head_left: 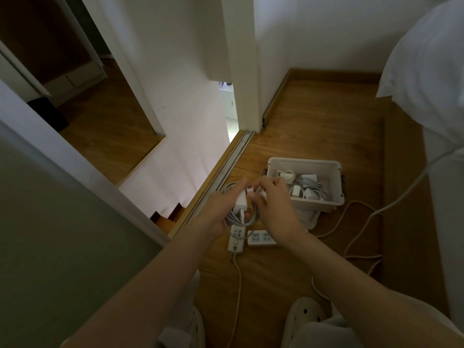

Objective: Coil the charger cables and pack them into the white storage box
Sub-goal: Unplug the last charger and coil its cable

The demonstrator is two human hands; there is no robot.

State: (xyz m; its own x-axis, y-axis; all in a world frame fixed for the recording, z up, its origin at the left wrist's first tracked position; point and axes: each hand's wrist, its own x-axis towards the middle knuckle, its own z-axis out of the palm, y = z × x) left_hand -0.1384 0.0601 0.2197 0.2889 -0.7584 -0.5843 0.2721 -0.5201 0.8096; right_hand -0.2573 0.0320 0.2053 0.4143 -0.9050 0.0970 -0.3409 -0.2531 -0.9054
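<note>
My left hand [221,209] grips a white charger brick [241,198] together with loops of its grey cable [247,219], held above the floor. My right hand [272,199] pinches the cable's end close to the top of the brick. Just to the right, the white storage box [334,187] stands open on the wooden floor. Several white chargers with coiled cables [307,185] lie inside it.
Two white power strips [253,238] lie on the floor under my hands, with cords trailing toward me and to the right. The box's lid [310,218] lies under the box. A sliding-door track [226,169] runs at left; white bedding [426,71] hangs at right. My slippers show below.
</note>
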